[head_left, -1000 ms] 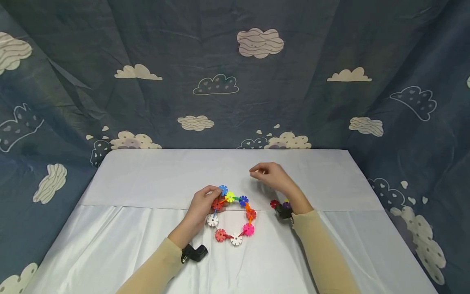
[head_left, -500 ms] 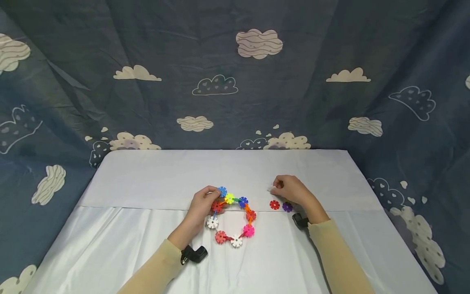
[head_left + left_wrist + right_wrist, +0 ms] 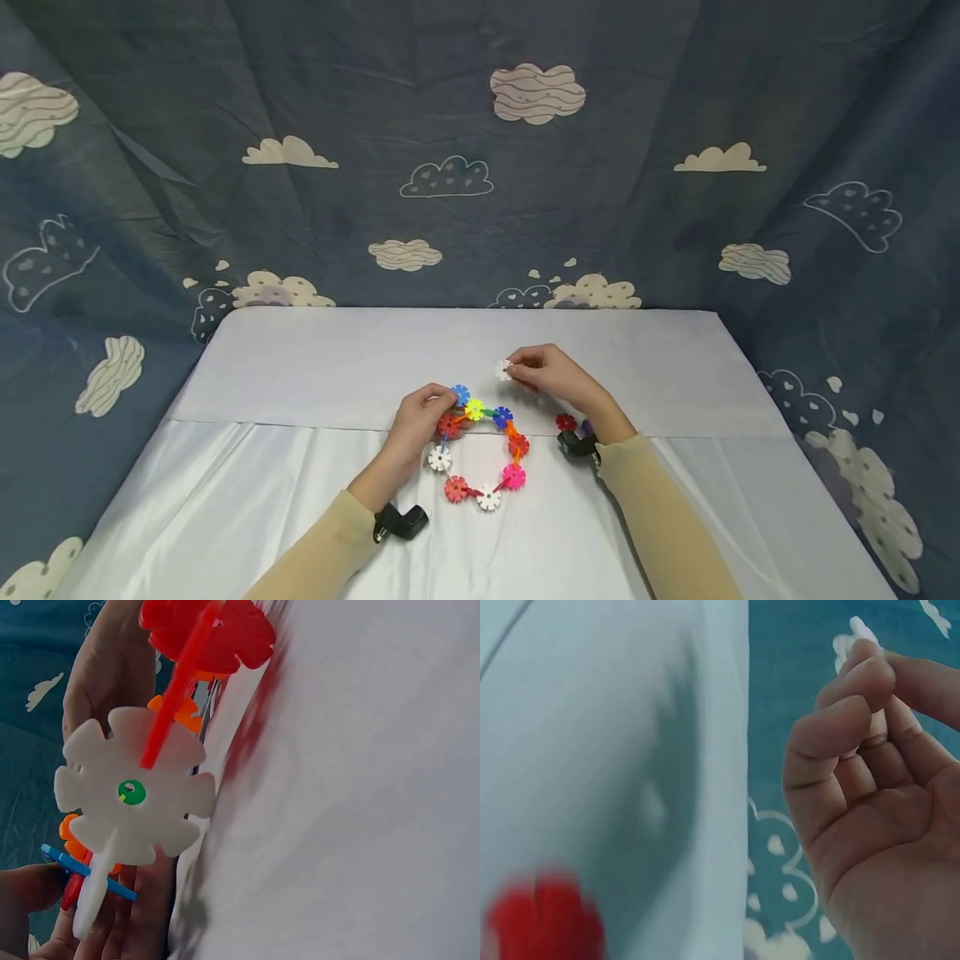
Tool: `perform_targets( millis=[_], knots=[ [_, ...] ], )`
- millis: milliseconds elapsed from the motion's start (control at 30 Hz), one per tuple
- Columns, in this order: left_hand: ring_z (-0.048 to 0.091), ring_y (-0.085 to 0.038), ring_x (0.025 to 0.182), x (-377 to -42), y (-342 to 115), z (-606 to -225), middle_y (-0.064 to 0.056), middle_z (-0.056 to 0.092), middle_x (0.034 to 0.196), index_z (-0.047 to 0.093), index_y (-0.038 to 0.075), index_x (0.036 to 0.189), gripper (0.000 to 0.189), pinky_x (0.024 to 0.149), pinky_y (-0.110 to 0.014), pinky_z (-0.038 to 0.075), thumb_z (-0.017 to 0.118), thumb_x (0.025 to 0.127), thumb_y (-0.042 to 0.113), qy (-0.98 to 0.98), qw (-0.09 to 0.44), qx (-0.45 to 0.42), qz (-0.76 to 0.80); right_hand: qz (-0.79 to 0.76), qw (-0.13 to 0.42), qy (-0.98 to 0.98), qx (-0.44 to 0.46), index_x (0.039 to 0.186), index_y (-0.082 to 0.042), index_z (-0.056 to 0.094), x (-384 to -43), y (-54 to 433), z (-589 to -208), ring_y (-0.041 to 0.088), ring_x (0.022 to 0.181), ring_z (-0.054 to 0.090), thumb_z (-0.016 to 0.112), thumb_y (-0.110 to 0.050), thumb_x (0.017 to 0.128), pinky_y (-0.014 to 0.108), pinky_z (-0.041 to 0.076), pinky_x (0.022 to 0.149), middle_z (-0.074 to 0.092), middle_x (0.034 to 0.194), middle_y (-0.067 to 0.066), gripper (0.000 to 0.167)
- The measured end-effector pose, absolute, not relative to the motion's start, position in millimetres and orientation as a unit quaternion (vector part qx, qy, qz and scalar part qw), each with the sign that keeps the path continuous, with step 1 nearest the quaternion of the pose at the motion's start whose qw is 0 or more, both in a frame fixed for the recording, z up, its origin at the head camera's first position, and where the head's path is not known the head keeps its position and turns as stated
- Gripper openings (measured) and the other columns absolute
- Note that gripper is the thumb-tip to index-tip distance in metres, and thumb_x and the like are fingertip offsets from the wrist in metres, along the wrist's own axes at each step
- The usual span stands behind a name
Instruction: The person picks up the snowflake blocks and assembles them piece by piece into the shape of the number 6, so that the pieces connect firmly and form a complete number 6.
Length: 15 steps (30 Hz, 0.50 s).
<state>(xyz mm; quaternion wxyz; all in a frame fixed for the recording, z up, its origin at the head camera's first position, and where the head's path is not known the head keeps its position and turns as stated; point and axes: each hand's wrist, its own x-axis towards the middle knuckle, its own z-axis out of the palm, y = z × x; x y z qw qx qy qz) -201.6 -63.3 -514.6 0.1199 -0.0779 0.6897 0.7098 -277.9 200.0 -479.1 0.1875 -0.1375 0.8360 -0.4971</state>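
In the head view my left hand (image 3: 415, 421) grips the upper left of a ring-shaped chain of notched plastic snowflake discs, where a red disc (image 3: 448, 426) and a light blue disc (image 3: 461, 395) sit by the fingers. Pink disc (image 3: 513, 477) and white disc (image 3: 489, 498) form its lower right. Up close, the left wrist view shows a white disc (image 3: 135, 787) of the chain with a red piece slotted into its edge. My right hand (image 3: 555, 375) pinches a loose white snowflake disc (image 3: 502, 370) between thumb and fingertips, raised just beyond the ring; fingers mostly cover it in the right wrist view.
A loose red disc (image 3: 566, 422) and a purple disc (image 3: 587, 427) lie on the white cloth under the right wrist, partly hidden by its black camera (image 3: 577, 446). A dark cloud-print curtain (image 3: 450, 233) stands behind the table.
My right hand went right and down to beside the loose red and purple discs, then came back left and up, the white disc in its fingers. My left hand stays on the ring.
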Motion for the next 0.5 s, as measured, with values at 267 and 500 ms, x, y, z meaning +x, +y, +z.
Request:
perform_targets(
  millis=[267,500],
  knots=[
    [0.073,-0.010,0.065,-201.4,-60.2,-515.6,-0.001,0.079,0.087,0.071,0.004,0.110,0.022,0.060,-0.023,0.054,0.069,0.103,0.025,0.698,0.115,-0.085,0.702,-0.543,0.217,0.796,-0.156,0.114,-0.001,0.071,-284.9,176.9,-493.0,0.017,0.065,0.053,0.069,-0.024,0.104,0.028,0.050,0.063,0.060,0.074,0.003,0.025],
    [0.065,-0.008,0.064,-201.1,-62.1,-515.4,0.004,0.078,0.085,0.072,0.007,0.106,0.023,0.057,-0.024,0.045,0.070,0.103,0.030,0.713,0.114,-0.084,0.686,-0.551,0.229,0.781,-0.184,0.113,0.001,0.071,-285.4,165.5,-497.7,0.018,0.065,0.055,0.067,-0.025,0.106,0.028,0.054,0.063,0.060,0.075,0.004,0.028]
  ],
)
